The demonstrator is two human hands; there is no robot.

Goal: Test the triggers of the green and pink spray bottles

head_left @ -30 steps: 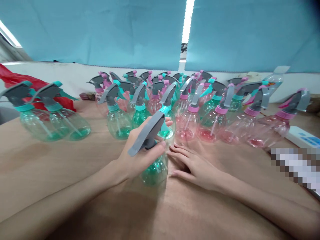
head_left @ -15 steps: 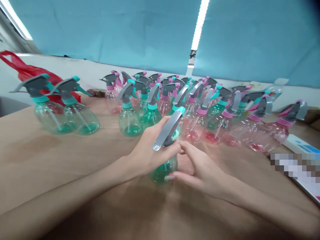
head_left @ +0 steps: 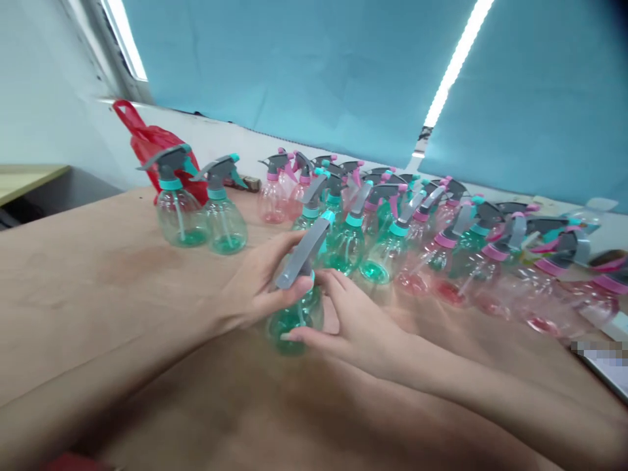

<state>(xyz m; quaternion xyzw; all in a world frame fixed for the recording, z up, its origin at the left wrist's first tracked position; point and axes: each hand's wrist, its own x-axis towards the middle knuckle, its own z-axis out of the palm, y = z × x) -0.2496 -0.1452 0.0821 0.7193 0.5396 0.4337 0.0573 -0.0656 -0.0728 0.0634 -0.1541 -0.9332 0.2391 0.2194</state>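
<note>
A clear green spray bottle (head_left: 289,327) with a grey and teal trigger head stands roughly upright between my hands. My left hand (head_left: 265,275) is closed around its neck, just under the grey head. Low on the body, my right hand (head_left: 343,320) grips the bottle, thumb across the front and fingers behind it; some fingertips are hidden. Two more green spray bottles, one (head_left: 179,216) and another (head_left: 226,226), stand apart on the left. Behind my hands is a dense group of green and pink spray bottles, the nearest green one (head_left: 346,252) close by my right fingers.
A red plastic bag (head_left: 157,140) lies at the back left of the wooden table (head_left: 98,281). Pink spray bottles (head_left: 490,288) fill the right side, with a flat, partly blurred-out item (head_left: 606,366) at the right edge. A blue sheet (head_left: 314,72) covers the wall behind.
The view has swung left, so the standing bottles appear further right. Both hands, still on the green spray bottle, have shifted slightly left in the picture.
</note>
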